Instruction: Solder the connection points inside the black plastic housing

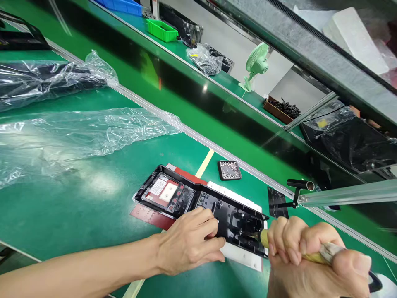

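A long black plastic housing [228, 213] lies open side up on the workbench, with small silver screws in its right-hand part. My left hand [192, 242] rests on its near edge, fingers bent and closed on the rim; whether a small part is between the fingertips is hidden. My right hand [310, 252] is wrapped around a screwdriver [264, 239] with a yellow-wrapped body. Its thin shaft points left into the right end of the housing. Under the housing are a white fixture plate [245, 258] and a dark red board [151, 217].
A small black tray [230, 170] of screws sits behind the housing. Clear plastic bags [124, 128] cover the left of the green bench [102, 215]. A metal rail [198, 140] edges the back, with a tube holder [300, 185] at right. Beyond stand a green bin [161, 31] and fan [257, 60].
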Demonstrator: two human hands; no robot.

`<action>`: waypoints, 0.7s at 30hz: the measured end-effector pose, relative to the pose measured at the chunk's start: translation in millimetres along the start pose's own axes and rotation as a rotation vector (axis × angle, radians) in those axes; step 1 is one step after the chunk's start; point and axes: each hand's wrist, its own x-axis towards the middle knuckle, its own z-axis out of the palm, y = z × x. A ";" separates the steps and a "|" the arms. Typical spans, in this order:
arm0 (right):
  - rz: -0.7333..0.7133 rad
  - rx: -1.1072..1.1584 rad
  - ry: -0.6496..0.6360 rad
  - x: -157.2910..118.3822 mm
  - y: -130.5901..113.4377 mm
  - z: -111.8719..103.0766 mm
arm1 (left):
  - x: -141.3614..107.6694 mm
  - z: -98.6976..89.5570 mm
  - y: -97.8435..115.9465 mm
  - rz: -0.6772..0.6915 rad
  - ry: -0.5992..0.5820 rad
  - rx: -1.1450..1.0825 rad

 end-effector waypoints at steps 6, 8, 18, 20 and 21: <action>-0.013 0.010 -0.023 2.7 -0.3 0.0 | -1.1 1.7 -1.0 0.004 0.005 0.003; -0.014 0.014 -0.026 2.0 0.1 -0.8 | -1.8 2.4 -1.3 0.006 0.003 0.002; -0.003 -0.005 -0.062 1.7 0.2 -0.5 | 0.5 1.1 -0.2 0.005 0.005 -0.009; -0.012 -0.008 -0.062 1.7 0.1 -0.3 | 0.2 1.2 -0.1 0.005 0.002 -0.009; -0.011 -0.010 -0.061 1.7 0.1 -0.2 | -0.1 1.3 0.0 0.003 0.001 -0.008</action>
